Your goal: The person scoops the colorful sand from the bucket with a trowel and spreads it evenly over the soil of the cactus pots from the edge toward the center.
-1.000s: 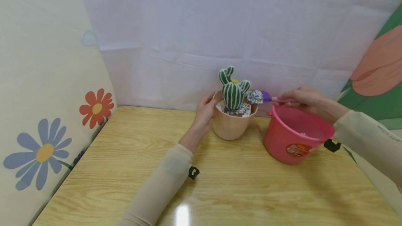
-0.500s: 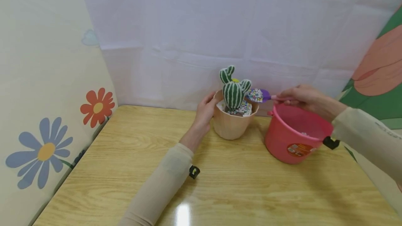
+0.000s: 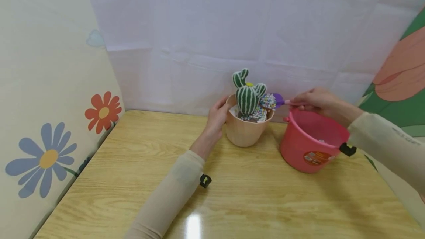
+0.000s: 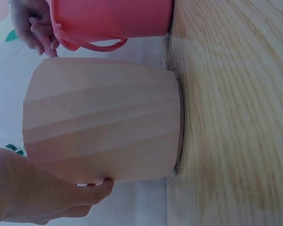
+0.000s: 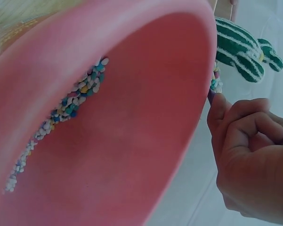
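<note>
A peach flowerpot (image 3: 245, 134) stands on the table with a green-and-white cactus (image 3: 247, 100) in it, coloured pebbles (image 3: 259, 114) around the base. On the pot's left side my left hand (image 3: 216, 118) grips the wall near the rim; in the left wrist view its fingertips (image 4: 103, 187) lie against the wall. My right hand (image 3: 317, 101), above the red bucket's rim, holds a small shovel (image 3: 279, 100) by its pink handle. The shovel's purple blade bears a heap of coloured pebbles (image 3: 268, 101) over the pot's right rim, beside the cactus.
The red bucket (image 3: 299, 146) stands right of the pot, with more pebbles (image 5: 77, 101) inside. A white cloth (image 3: 186, 47) hangs behind the wooden table (image 3: 232, 194). Flower-printed panels (image 3: 49, 84) flank it.
The shovel has shifted slightly left and its pebble-laden blade sits a bit lower over the pot's rim, the right hand moving with it. The left hand keeps its hold on the flowerpot.
</note>
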Demonstrator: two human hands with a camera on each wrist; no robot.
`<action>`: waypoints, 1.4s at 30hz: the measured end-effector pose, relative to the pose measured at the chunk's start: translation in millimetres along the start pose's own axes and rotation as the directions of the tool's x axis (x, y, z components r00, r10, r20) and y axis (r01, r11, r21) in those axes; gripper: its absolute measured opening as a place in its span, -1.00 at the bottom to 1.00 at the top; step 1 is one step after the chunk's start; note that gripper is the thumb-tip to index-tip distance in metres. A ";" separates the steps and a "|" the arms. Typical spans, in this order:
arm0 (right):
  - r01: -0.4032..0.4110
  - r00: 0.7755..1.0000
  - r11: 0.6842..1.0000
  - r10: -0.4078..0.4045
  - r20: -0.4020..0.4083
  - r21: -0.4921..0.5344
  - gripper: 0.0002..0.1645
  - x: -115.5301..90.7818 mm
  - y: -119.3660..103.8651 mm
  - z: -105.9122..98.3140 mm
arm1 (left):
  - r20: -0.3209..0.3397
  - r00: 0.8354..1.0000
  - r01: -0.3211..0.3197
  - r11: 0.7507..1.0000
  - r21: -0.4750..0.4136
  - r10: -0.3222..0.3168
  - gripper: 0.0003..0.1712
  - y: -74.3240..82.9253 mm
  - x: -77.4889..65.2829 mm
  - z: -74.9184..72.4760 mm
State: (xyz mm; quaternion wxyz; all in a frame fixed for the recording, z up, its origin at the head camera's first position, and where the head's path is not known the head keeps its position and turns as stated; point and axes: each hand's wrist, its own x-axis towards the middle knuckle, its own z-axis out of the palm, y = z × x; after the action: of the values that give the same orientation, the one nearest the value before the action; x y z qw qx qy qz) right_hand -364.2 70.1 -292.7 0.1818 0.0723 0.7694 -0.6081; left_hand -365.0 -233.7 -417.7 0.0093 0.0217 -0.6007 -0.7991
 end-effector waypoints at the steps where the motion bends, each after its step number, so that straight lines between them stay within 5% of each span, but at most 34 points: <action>1: 0.002 1.000 1.000 -0.002 -0.003 -0.008 -0.79 0.4 0.2 0.8 | -0.002 1.000 0.000 1.000 0.002 0.000 -0.45 -0.1 -0.3 0.1; 18: 0.034 0.999 0.999 -0.035 0.014 0.034 -0.85 4.3 1.1 5.3 | 0.001 1.000 0.005 1.000 0.006 -0.005 -0.45 0.0 -1.0 0.2; 42: 0.094 0.995 0.987 -0.098 -0.023 -0.132 -0.66 12.9 -0.1 11.6 | -0.014 1.000 0.000 1.000 0.019 0.000 -0.47 -0.2 -0.6 1.6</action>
State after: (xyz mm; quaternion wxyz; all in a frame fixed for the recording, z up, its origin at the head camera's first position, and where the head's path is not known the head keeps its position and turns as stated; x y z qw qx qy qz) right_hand -374.0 57.5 -299.6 0.1452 0.0321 0.8129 -0.5631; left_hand -364.5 -232.1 -417.4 0.0135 0.0276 -0.6082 -0.7932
